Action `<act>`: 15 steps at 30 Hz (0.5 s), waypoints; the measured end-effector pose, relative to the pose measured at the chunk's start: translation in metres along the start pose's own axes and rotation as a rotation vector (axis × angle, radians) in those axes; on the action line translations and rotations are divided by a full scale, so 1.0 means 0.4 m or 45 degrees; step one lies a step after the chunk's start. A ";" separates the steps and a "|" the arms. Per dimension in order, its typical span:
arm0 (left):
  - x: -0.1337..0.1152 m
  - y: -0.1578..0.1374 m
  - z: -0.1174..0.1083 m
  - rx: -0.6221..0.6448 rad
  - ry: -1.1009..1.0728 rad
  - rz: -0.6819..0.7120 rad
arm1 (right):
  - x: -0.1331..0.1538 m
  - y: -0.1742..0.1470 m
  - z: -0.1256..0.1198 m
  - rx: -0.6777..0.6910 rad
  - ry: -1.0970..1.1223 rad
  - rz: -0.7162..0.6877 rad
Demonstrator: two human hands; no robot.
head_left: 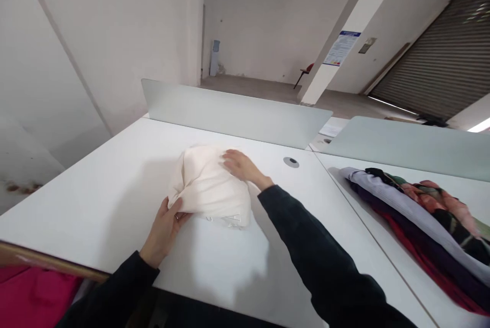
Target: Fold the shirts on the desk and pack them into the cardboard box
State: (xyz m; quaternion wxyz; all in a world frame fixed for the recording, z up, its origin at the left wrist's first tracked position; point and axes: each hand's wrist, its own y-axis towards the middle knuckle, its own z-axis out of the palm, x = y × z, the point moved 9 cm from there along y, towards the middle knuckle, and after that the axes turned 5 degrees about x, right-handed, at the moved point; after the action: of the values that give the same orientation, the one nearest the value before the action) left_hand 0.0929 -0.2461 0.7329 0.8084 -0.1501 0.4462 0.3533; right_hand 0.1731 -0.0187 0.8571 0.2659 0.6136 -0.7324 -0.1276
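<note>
A bundle of cream-coloured folded cloth [214, 185] lies on the white table [126, 175]. A shiny, see-through edge, like clear plastic, shows along its lower right side. My left hand [168, 223] pinches the bundle's near left corner, thumb on top and fingers underneath. On its far right part rests my right hand [241, 165], palm down with fingers stretched out over the cloth. Whatever lies under the bundle is hidden.
Frosted dividers [229, 114] stand along the table's back edge. A round cable hole [291, 162] is right of the bundle. Several coloured garments [413, 216] lie piled on the adjoining table. Bright pink fabric [38, 295] sits below the front left edge.
</note>
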 end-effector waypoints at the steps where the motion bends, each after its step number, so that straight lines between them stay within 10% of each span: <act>1: 0.006 -0.011 -0.006 -0.005 -0.024 -0.034 | -0.047 0.020 -0.003 0.021 -0.042 0.102; 6: 0.053 -0.079 -0.044 -0.087 0.004 -0.273 | -0.153 0.036 0.070 0.257 -0.248 0.302; 15: 0.038 -0.151 -0.046 0.198 0.147 -0.325 | -0.017 -0.204 0.051 0.429 -0.383 0.232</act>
State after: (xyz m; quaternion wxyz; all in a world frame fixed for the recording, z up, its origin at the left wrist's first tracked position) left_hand 0.1296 -0.2922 0.7058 0.8289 -0.1626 0.4952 0.2031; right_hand 0.2306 -0.0326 0.7966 0.0582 0.5547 -0.8271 -0.0690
